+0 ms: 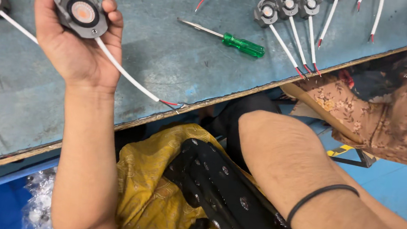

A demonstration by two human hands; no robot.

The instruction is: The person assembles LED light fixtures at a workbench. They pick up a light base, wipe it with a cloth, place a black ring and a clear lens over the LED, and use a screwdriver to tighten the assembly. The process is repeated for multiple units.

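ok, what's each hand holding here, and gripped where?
The left hand holds a round grey LED lamp module by its rim, in the fingertips, with its white cable hanging free. The right hand is out of frame, so it cannot be told.

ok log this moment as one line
left hand: holds round LED module, white lead trailing | right hand: out of frame, forearm below bench edge | green screwdriver on bench

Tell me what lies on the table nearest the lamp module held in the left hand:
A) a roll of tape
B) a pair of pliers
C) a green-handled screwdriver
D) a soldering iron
C: the green-handled screwdriver lies on the blue table, right of the left hand holding the round lamp module.
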